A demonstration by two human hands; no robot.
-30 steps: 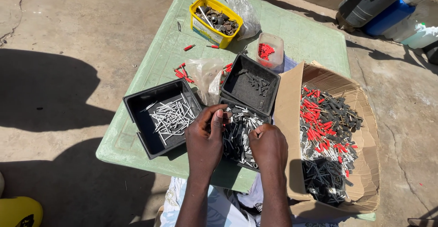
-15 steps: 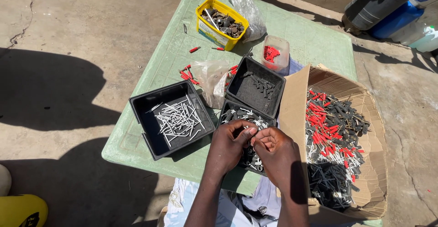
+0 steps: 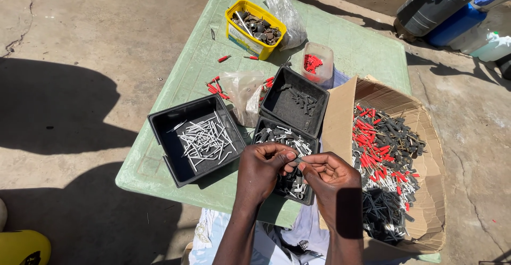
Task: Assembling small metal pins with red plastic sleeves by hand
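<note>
From the head camera I look down on a pale green table [image 3: 340, 36] set on a concrete floor [image 3: 80, 84] in hard sun. My left hand [image 3: 260, 172] and right hand [image 3: 331, 182] meet over the near black tray [image 3: 262, 127], which holds a heap of short grey and silver pieces. The fingers [image 3: 281, 153] of the left hand are pinched narrow on one end of a small grey pin [image 3: 297, 161], and the right hand's fingers [image 3: 311, 164] close on its other end, so the pin sits between both hands just above that tray. To the left lies a second black tray [image 3: 159, 124] with loose silver nails [image 3: 205, 140] spread over its bottom. Behind the near tray, touching it, is a third black tray [image 3: 319, 101] with only a few dark bits in it. On my right an opened cardboard box [image 3: 431, 137] lies flat, holding red-tipped and black pieces in a thick pile. Farther back stand a yellow tub [image 3: 234, 22] of dark metal parts, a clear plastic bag [image 3: 282, 4] beside it, and a small clear cup [image 3: 329, 54] with red pieces inside. A few red bits [image 3: 214, 88] lie loose on the table near a crumpled clear bag [image 3: 242, 92].
</note>
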